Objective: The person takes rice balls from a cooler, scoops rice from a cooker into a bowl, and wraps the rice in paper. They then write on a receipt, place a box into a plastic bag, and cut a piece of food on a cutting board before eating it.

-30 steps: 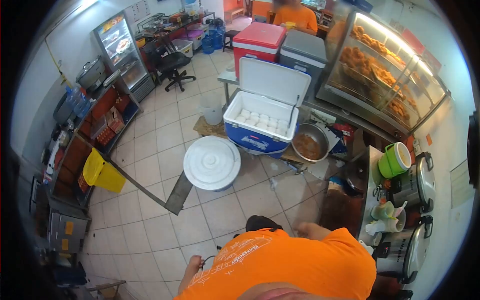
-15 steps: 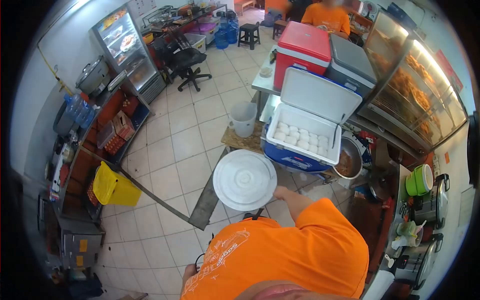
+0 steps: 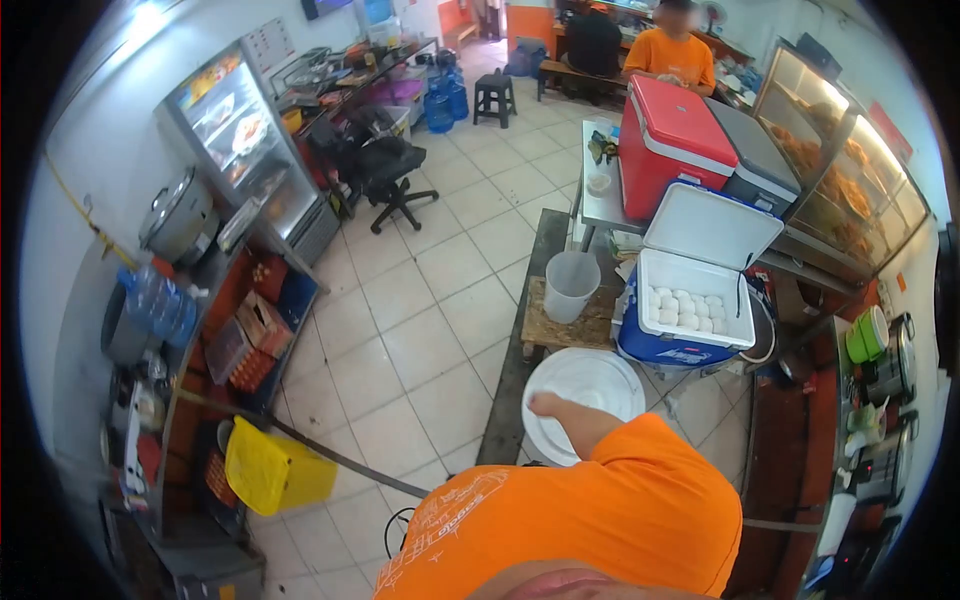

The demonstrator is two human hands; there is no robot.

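My right hand [image 3: 546, 403] reaches out over a round white lid [image 3: 610, 385], near its left side. Whether the hand touches the lid is not clear, and the fingers are too small and foreshortened to read. The lid lies low, in front of a wooden board [image 3: 580, 325]. On that board stands a translucent plastic bucket [image 3: 572, 290]. Just beyond the lid, a blue and white cooler [image 3: 680, 345] stands with its top raised, and rows of white round pieces [image 3: 688, 311] lie inside. My left hand is out of the picture.
A red cooler [image 3: 665, 165] and a grey cooler [image 3: 752, 165] stand on a table behind. A person in an orange shirt [image 3: 672, 60] is beyond them. An office chair [image 3: 385, 175], a yellow bin [image 3: 275, 470] and shelving [image 3: 240, 340] line the left. A display case [image 3: 850, 170] stands right.
My right hand has moved from the lid's right edge to over its left side. The view has shifted, so the room's things sit differently. My left hand has left the view.
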